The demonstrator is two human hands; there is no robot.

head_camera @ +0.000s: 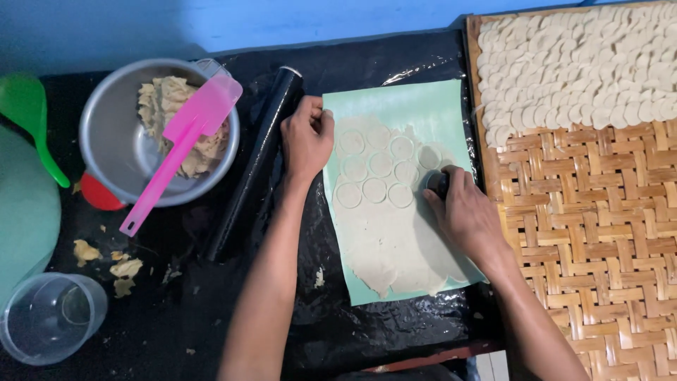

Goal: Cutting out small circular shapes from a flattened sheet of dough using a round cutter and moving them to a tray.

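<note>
Rolled dough sheet (384,240) lies on a pale green mat (423,106), long axis running toward and away from the person; a cluster of round cuts marks its far half. Right hand (465,215) is closed around a small dark round cutter (436,182), pressed at the sheet's right edge. Left hand (307,137), fingers curled, pins the mat's far-left corner. Uncut dough lies nearer the body. Woven tray (592,233) sits right.

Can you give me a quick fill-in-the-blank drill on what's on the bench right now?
1. The right hand presses a small round cutter into the rolled ____.
2. The pink spatula rests in the metal ____.
3. The cut discs lie piled on the woven ____.
4. The left hand rests on the mat's ____ edge.

Missing words: dough; bowl; tray; left
</note>
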